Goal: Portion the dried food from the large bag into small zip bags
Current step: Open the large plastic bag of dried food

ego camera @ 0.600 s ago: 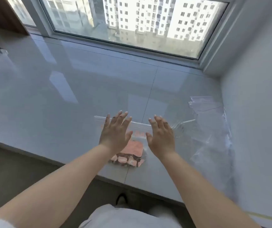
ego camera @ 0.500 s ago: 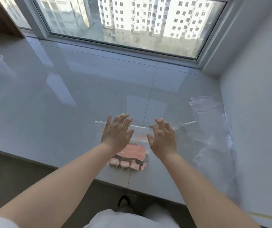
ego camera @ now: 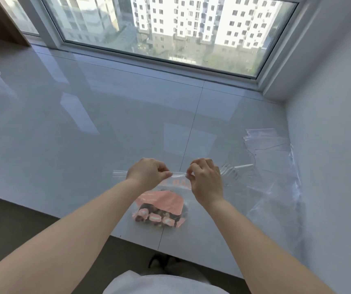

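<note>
A: Where is the small zip bag (ego camera: 159, 200)?
B: Flat on the white desk (ego camera: 85, 145), near the front edge, dark dried food (ego camera: 158, 217) inside.
A: Hands?
B: Left hand (ego camera: 147, 175) and right hand (ego camera: 205, 179) each pinch the zip strip (ego camera: 177, 174). Spare clear bags (ego camera: 265, 141) lie right.

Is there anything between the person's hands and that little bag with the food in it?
Nothing visible. The left hand and right hand both pinch the zip strip at the top of the small bag. The clear fork and loose plastic lie off to the right.
</note>
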